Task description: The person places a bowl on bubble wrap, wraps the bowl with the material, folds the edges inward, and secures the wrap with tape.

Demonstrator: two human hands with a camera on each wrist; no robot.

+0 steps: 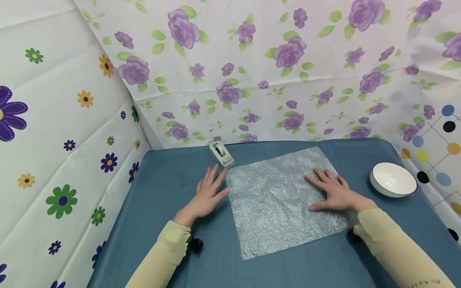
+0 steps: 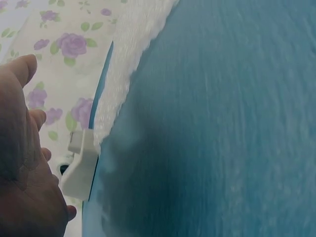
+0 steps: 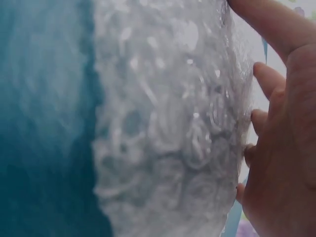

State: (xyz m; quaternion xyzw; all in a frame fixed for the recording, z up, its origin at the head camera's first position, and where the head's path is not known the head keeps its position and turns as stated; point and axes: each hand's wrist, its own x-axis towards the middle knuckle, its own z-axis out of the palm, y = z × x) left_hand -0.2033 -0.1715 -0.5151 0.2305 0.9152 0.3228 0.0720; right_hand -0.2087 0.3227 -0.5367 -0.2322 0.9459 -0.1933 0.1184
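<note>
Bubble-wrap sheet [image 1: 273, 208], one, flat, far-right corner near the desk's [image 1: 288, 270] far edge; our right hand [image 1: 334, 195] rests on it, fingers spread, our left hand [image 1: 204, 197], likewise spread, just beside its left edge. We should press lightly, sparing the bubbles. Outward: tape dispenser [image 1: 221, 154], far edge; white bowl [image 1: 393, 180], right edge.

Left sleeve [image 1: 158, 254], lower centre-left of head view: pale yellow, long. Right sleeve [image 1: 396, 244], lower right: same colour; grey lettering [image 1: 425, 283] at bottom edge, partly cut off. Small black unit [image 1: 196, 245] by left cuff; dark unit [image 1: 353, 236] by right cuff, detail unclear. Left hand [image 1: 204, 197], right hand [image 1: 333, 195]: bare.
</note>
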